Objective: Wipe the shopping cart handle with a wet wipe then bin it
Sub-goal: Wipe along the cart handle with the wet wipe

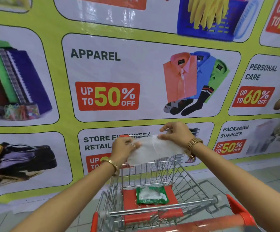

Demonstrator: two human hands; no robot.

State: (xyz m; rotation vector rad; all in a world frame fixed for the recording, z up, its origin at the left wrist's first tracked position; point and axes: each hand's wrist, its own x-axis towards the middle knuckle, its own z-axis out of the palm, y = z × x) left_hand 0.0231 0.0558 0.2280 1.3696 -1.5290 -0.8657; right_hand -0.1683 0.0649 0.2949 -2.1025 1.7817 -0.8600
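A white wet wipe (152, 150) is stretched out in the air above the far end of the cart, held between both hands. My left hand (124, 149) pinches its left edge; my right hand (176, 133) pinches its upper right edge. Below, the red cart handle (203, 222) runs along the bottom of the view, near me. A green pack of wet wipes (151, 195) lies on the red child-seat flap (129, 200) inside the wire shopping cart (177, 174). No bin is in view.
A large sales banner (102, 72) with product pictures covers the wall right behind the cart. Pale floor tiles (261, 178) show to the right of the cart and at the lower left.
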